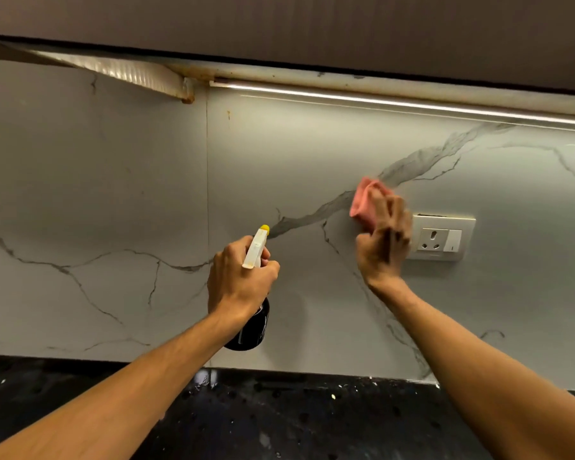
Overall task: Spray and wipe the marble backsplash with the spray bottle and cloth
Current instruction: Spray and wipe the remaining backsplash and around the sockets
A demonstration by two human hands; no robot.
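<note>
Against backsplash, right hand around cloth

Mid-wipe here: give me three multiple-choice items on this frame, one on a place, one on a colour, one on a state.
1. Where is the pink cloth relative to the socket plate?
A. right of it
B. directly below it
C. just left of it, slightly higher

2. What colour is the nozzle tip of the spray bottle?
A. red
B. yellow
C. blue

3. What is the left hand doing?
A. gripping the spray bottle
B. hanging open and empty
C. holding the cloth

Answers:
1 C: the right hand holds the cloth against the backsplash beside the plate's left edge.
2 B: the tip is yellow above a white spray head.
3 A: its fingers wrap round the bottle's neck.
</note>
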